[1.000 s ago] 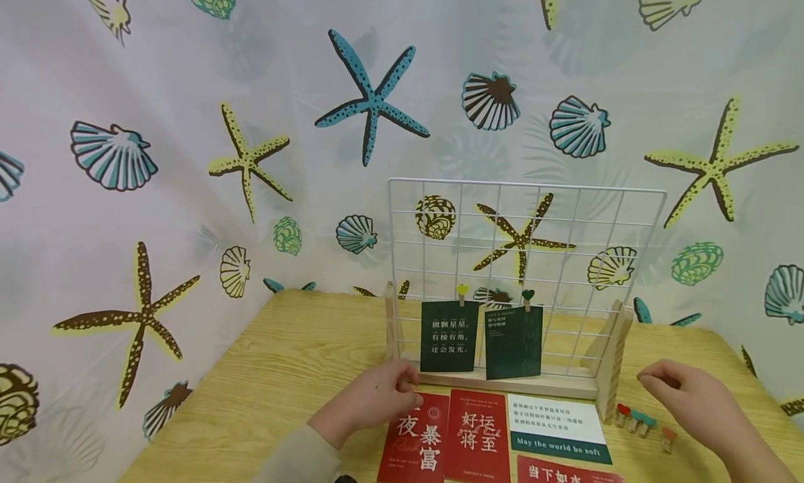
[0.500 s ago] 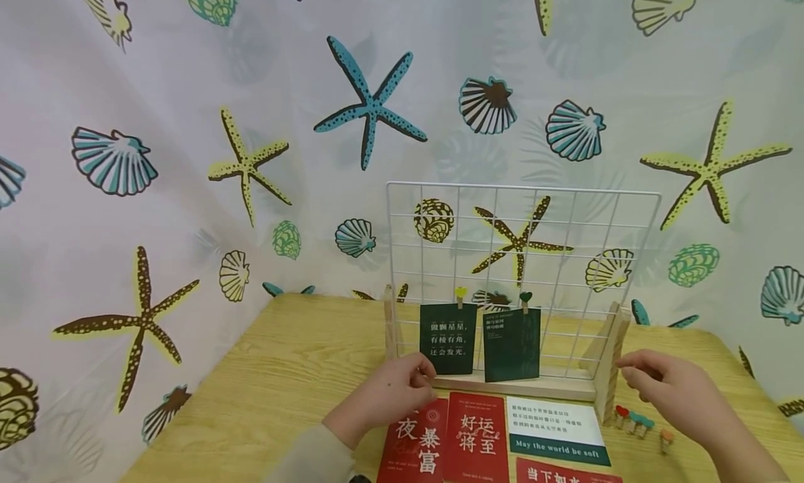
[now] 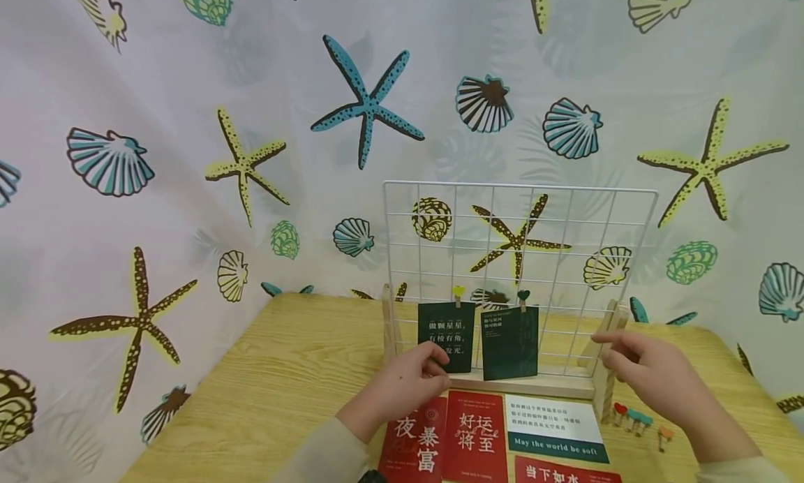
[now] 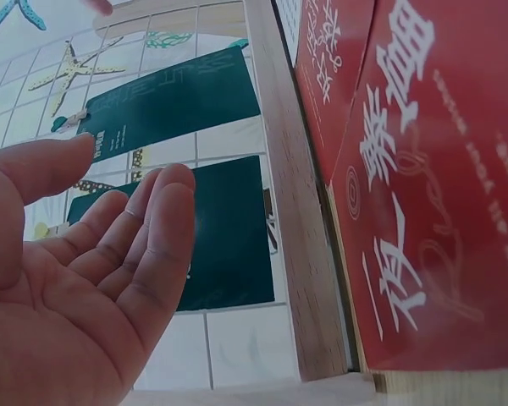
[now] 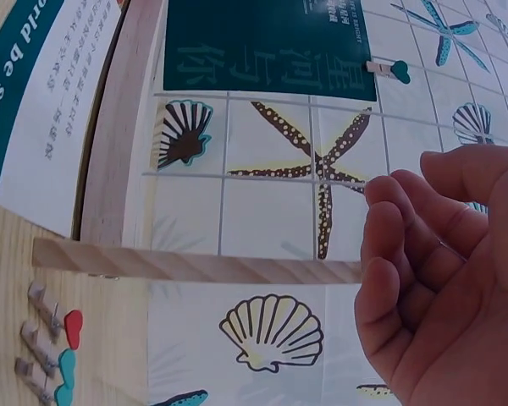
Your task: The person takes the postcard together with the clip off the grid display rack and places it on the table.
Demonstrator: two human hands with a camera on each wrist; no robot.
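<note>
My left hand (image 3: 405,385) holds nothing, its fingers loosely bent in front of the left dark green card (image 3: 446,322), whose lower left corner it hides. Nothing is in my right hand (image 3: 653,378) either; it hovers by the right wooden foot (image 3: 606,364) of a white wire grid (image 3: 559,259), fingers relaxed. A yellow heart clothespin (image 3: 459,294) clips the left card to the grid. Beside it hangs a second dark green card (image 3: 510,343), slightly tilted, under a green heart clothespin (image 5: 388,71). In the left wrist view the palm and spread thumb (image 4: 59,165) show bare.
In front of the stand lie red cards (image 3: 475,434), one partly under my left hand in the head view, and a white-and-green card (image 3: 555,427). Another red card (image 3: 565,472) is cut off below. Several loose heart clothespins (image 3: 639,419) lie at the right. A patterned curtain (image 3: 188,85) backs the table.
My left hand has moved right and up, from the red card to the front of the left green card. My right hand has moved left and up to the stand's right foot.
</note>
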